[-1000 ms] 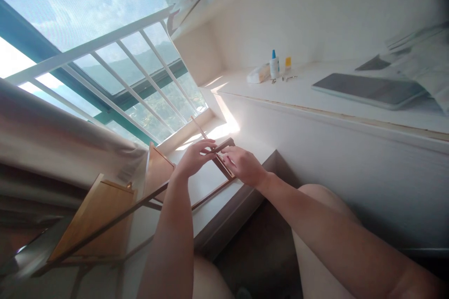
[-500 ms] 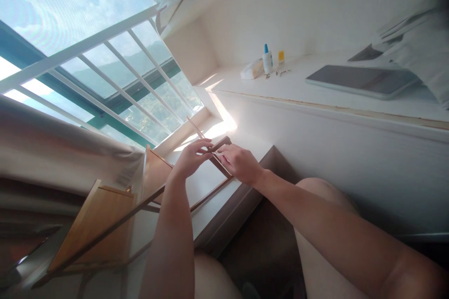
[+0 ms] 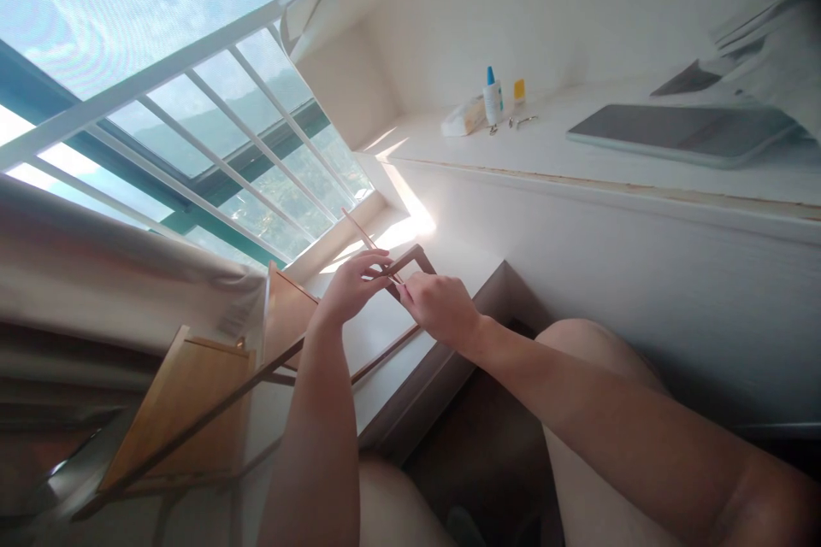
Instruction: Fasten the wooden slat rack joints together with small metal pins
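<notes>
My left hand [image 3: 351, 289] and my right hand [image 3: 438, 308] meet over a white window ledge [image 3: 378, 329], both closed round the end of a thin wooden frame [image 3: 410, 258]. The frame's dark sticks run back to the lower left, past two tan wooden panels [image 3: 180, 410]. A thin stick [image 3: 359, 228] rises from between my fingers toward the window. My left fingers pinch the frame's top bar, and my right fingers pinch it just below. My bare knees show at the bottom.
A barred window [image 3: 192, 111] fills the left, with a rolled curtain [image 3: 115, 265] below it. A higher white shelf [image 3: 577, 158] holds a tablet [image 3: 680, 132], a small blue-capped bottle [image 3: 493, 98], a yellow item, a packet and small metal bits.
My hands have stayed on the frame's end; the right hand has closed in tighter against the left. The view has shifted slightly.
</notes>
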Tool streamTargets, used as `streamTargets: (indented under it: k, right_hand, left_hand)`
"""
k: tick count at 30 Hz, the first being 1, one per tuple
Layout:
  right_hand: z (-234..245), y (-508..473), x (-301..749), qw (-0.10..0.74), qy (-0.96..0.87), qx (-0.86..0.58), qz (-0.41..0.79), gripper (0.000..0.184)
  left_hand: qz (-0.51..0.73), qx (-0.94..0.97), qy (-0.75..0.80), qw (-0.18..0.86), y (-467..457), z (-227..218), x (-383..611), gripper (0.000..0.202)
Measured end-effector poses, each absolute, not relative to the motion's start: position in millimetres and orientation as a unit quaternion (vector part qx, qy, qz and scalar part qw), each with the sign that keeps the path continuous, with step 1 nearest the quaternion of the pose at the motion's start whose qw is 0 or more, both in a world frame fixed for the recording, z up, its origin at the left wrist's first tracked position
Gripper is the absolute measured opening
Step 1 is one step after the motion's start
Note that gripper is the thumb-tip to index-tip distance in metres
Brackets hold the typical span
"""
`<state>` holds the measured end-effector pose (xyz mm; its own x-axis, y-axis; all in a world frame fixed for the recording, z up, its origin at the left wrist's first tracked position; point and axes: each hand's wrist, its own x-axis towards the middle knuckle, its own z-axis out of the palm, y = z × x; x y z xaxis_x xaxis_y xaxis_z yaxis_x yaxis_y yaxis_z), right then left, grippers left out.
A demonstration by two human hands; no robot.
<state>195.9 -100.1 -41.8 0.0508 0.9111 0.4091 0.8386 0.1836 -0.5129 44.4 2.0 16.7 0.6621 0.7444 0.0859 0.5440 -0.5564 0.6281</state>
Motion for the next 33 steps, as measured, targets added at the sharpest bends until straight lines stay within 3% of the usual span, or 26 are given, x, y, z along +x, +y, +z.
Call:
streamTargets:
  k: [26, 33]
  right_hand:
    - [-38, -85, 219, 0.316, -0.662, -0.679, 0.035, 0.045]
    - [-43, -80, 219, 0.372, -0.64, -0.665, 0.101, 0.05]
  left_hand:
    - [0.196, 0.878, 0.371, 0.231, 19, 7, 73, 0.027]
    - [0.197, 0.879, 0.375, 0.22, 16, 8, 73, 0.025]
